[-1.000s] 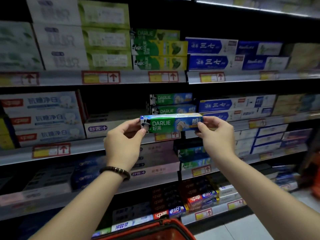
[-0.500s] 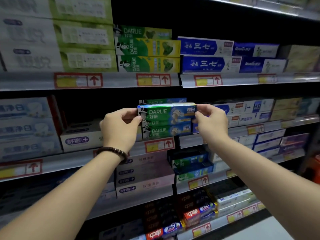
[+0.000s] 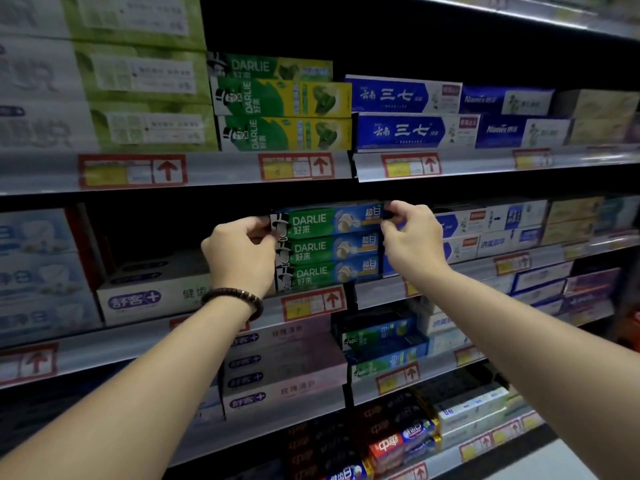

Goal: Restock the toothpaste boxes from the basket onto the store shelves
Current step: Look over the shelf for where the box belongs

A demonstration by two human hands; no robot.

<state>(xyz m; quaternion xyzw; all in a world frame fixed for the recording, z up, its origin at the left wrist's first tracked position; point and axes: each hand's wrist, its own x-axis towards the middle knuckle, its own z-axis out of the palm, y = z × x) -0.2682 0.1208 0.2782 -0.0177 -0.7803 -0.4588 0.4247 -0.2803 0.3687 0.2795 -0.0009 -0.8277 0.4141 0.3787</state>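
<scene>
Two pinches: left hand [image 3: 242, 259], right hand [image 3: 414, 237] on box [image 3: 329, 221] ends atop stack [image 3: 329, 271], shelf [image 3: 114, 339] front edge; square flush, release.

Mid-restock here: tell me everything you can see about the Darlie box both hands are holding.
The Darlie box is a long, slim carton, seemingly glossy card, green at left with a top-hatted figure and white lettering, blue with a tooth graphic at right. It lies level, front face outward, atop two matching boxes on the middle shelf; whether it fully rests there is unclear. The left hand pinches its left end, the right hand its right end.
</scene>
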